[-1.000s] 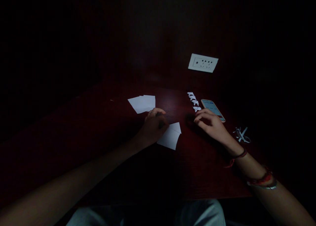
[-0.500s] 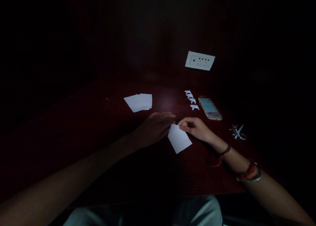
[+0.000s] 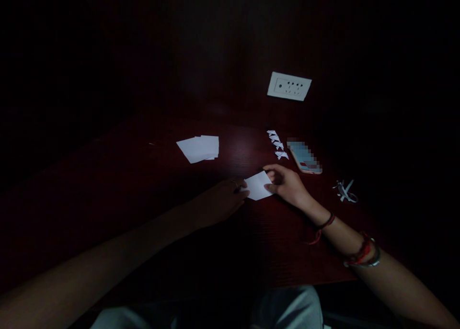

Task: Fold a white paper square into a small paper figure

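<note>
Between my hands, just above or on the dark red table [image 3: 287, 252], is a white sheet of paper [image 3: 258, 186]. My left hand [image 3: 224, 199] pinches its left edge, with the thumb in front and a ring on one finger. At the paper's right side, my right hand [image 3: 285, 184] grips it between thumb and fingers; some fingertips are hidden behind the sheet. Farther off to the left lies a small pile of white paper sheets [image 3: 199, 148]. Several small folded paper pieces [image 3: 276, 143] sit in a row beyond my right hand.
A phone [image 3: 305, 156] with a blurred screen lies right of the folded pieces. Nearer on the right is a small tangle of pale strips [image 3: 345, 191]. A white socket panel [image 3: 289, 86] is on the wall behind. The surroundings are very dark.
My left hand has come down and taken hold of the paper's left side. The sheet has been turned and raised toward level between both hands. My right hand still holds it.
</note>
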Tool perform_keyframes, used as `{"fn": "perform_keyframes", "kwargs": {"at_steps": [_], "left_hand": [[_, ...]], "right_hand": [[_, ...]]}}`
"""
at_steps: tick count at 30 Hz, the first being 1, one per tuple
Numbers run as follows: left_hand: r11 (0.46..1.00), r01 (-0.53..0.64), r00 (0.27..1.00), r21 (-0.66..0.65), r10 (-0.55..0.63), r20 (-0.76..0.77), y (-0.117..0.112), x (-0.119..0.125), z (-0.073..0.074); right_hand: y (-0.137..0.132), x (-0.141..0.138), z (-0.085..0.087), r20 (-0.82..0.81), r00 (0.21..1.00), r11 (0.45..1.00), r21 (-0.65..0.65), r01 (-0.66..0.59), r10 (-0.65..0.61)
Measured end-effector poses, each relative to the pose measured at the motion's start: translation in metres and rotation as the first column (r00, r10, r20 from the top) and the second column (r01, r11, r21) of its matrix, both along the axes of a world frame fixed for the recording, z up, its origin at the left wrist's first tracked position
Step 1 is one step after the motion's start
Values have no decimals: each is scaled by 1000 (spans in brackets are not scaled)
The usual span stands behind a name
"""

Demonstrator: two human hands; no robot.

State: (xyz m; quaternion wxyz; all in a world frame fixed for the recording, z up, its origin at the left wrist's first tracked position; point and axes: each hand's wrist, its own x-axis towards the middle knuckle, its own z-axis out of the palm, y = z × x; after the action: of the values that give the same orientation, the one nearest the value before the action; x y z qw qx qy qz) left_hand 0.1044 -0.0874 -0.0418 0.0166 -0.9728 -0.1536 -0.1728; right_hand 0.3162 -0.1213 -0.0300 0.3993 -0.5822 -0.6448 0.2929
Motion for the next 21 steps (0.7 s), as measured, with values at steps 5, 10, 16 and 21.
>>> {"fn": "perform_keyframes", "kwargs": {"at_steps": [5,10,16,21], "left_hand": [[998,-36,999,43,36,4,7,-9,-9],[998,-28,1000,50,29,-13,10,-15,-8],[998,-29,1000,54,30,-4,12,-14,-8],[998,-12,1000,65,12,3,14,-14,-12]], "right_hand": [[-8,-8,6,325,944,970,206,-133,61],[-13,-3,9,496,820,887,187,-422,286],[-9,7,2,552,738,828,142,-543,389],[-5,12,1,550,704,782,139,-607,449]]}}
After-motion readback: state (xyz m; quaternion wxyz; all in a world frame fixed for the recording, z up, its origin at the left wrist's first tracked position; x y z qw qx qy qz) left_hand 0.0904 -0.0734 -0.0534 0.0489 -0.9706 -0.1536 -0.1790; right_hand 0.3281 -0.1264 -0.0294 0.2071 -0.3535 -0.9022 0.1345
